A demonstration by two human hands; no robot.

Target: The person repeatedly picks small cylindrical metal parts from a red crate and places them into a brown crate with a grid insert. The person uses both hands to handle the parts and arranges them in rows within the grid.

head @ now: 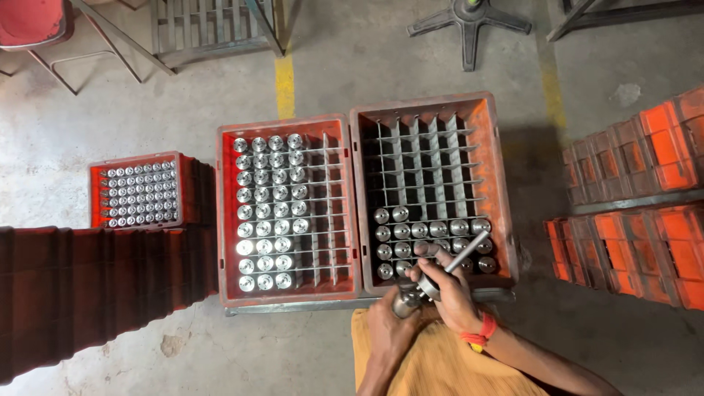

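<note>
Concrete floor (110,110), two red crates on stand. Left crate (288,209) half full of metal cylinders, right crate (433,191) near rows filled. Left hand (391,326) grips cylinder (405,302) at right crate's near edge; right hand (449,293) holds rod tool (464,253) over it.

Both hands meet low in centre, close to the body. Left hand (391,323) comes up from below, forearm near vertical, fingers curled shut round sth small & metal, palm turned inward. Right hand (449,293) sits just above-right, touching the left, fingers bent in a closed grip. Right forearm runs off to lower right; orange band on the wrist.
</note>
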